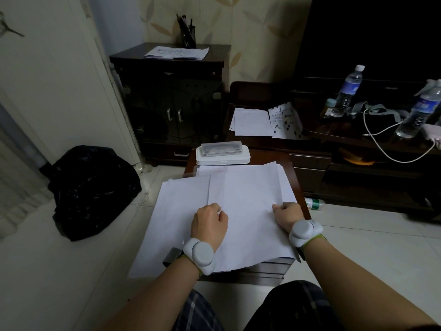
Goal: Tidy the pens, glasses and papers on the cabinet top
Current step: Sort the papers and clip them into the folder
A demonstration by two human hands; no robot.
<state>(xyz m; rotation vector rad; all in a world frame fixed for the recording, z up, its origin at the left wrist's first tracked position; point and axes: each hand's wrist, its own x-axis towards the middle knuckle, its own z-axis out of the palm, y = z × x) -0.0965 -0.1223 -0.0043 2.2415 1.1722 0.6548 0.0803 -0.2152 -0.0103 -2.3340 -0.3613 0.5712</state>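
A loose spread of white papers (241, 194) covers a small dark wooden cabinet top (290, 173) in front of me, and the sheets overhang its left and near edges. My left hand (210, 223) rests on the papers with fingers curled, knuckles up. At the sheets' right edge my right hand (287, 215) pinches the top sheet. Behind the papers lies a clear glasses case (220, 148) on a white flat box (223, 157). On a taller dark cabinet (170, 96) at the back stand a black pen holder (188, 35) with pens and a paper stack (177, 53).
A black rubbish bag (93, 189) slumps on the floor at left. To the right a low dark unit (358, 144) carries more sheets (253, 121), two water bottles (348, 88) and a white cable (386, 144). A green-labelled bottle (313, 203) lies on the tiled floor.
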